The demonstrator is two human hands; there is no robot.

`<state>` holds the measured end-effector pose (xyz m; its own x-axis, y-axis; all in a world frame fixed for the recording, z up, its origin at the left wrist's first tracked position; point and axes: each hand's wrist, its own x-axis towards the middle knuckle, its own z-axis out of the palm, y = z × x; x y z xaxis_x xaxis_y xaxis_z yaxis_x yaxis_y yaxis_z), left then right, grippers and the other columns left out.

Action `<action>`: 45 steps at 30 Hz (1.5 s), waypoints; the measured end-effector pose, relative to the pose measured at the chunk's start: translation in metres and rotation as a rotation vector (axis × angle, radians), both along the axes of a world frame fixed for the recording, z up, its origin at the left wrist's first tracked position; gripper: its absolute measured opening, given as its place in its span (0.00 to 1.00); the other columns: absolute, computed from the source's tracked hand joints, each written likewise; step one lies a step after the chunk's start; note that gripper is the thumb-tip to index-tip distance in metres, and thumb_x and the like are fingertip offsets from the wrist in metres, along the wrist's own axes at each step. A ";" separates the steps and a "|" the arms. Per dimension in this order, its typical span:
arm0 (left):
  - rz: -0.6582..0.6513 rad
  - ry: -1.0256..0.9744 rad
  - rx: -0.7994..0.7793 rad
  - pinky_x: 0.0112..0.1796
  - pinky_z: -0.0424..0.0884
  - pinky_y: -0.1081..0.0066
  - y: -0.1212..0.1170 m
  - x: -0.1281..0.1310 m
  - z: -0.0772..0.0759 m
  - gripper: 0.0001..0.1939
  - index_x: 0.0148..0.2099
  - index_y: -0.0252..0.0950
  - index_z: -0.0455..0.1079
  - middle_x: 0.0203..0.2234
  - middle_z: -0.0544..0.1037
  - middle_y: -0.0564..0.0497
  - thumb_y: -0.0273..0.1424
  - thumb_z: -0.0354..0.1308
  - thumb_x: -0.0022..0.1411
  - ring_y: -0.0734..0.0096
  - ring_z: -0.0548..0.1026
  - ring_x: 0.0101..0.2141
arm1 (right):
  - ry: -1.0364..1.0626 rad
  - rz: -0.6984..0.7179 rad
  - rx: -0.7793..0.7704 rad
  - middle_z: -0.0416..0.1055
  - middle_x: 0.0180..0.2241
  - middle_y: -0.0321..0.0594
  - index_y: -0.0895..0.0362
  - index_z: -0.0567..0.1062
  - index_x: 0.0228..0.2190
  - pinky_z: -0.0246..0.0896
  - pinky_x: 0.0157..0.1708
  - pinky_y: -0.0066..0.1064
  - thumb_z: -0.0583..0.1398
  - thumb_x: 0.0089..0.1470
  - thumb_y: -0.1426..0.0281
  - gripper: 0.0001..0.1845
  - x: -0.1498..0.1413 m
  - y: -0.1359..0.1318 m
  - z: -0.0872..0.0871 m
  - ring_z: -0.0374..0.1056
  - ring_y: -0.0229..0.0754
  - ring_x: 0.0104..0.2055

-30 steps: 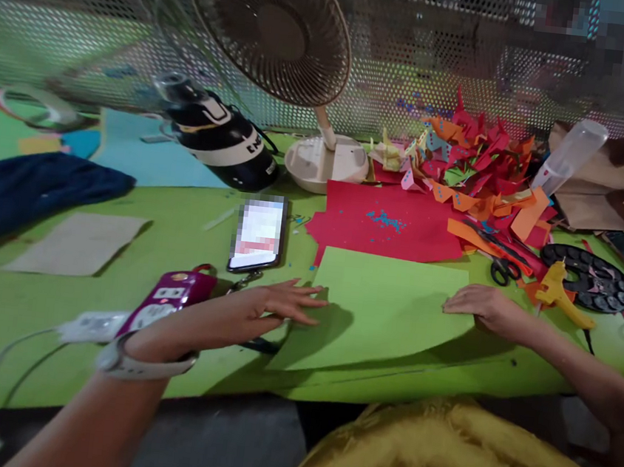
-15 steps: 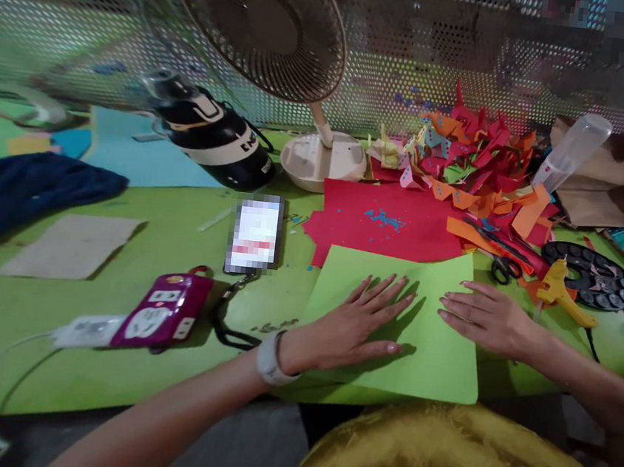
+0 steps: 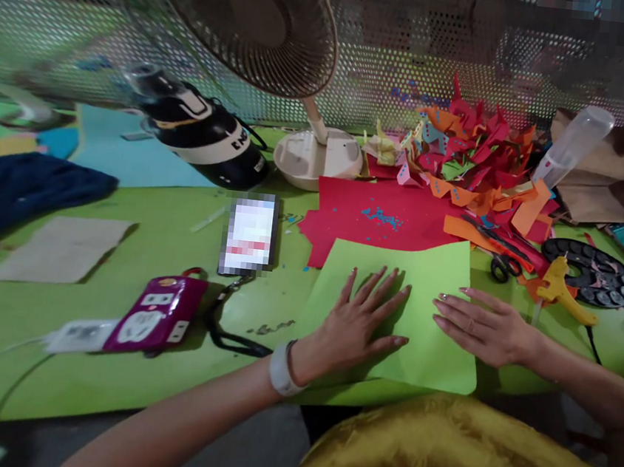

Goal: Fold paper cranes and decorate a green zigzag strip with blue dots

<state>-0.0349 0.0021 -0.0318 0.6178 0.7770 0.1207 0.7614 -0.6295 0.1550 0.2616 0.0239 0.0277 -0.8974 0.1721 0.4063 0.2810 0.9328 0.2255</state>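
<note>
A light green sheet of paper point(image 3: 421, 364) lies in front of me near the table's front edge. My left hand point(image 3: 356, 316) rests on its left half, palm down with the fingers spread. Over the right edge lies my right hand point(image 3: 481, 325), its fingers stretched out and flat against the sheet. Just behind is red paper point(image 3: 343, 200) with small blue bits point(image 3: 383, 217) scattered on it. The green sheet's far right corner is lifted slightly.
Cut and folded paper pieces point(image 3: 466, 149) are heaped at the back. To the right are scissors point(image 3: 505, 267), a yellow glue gun point(image 3: 565, 290) and a black palette point(image 3: 592, 274). On the left are a phone point(image 3: 250, 234), a purple power strip point(image 3: 161, 314), a bottle point(image 3: 200, 129) and a fan point(image 3: 257, 16).
My left hand has moved right from the sheet's left edge onto its middle. The sheet now lies flatter and squarer to me. My right hand's fingers have straightened out on it.
</note>
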 end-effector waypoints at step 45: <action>0.431 -0.868 -0.614 0.25 0.62 0.73 0.075 -0.001 0.007 0.21 0.42 0.35 0.74 0.26 0.78 0.50 0.47 0.60 0.55 0.70 0.70 0.24 | 0.119 -0.499 -0.425 0.75 0.50 0.50 0.57 0.72 0.53 0.67 0.52 0.45 0.53 0.66 0.61 0.20 -0.036 0.051 -0.042 0.71 0.51 0.52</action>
<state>-0.0363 0.0768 -0.0246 0.1802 0.9789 -0.0964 0.3810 0.0209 0.9243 0.2259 0.0744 -0.0139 -0.6219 0.7224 0.3023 0.7024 0.6852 -0.1925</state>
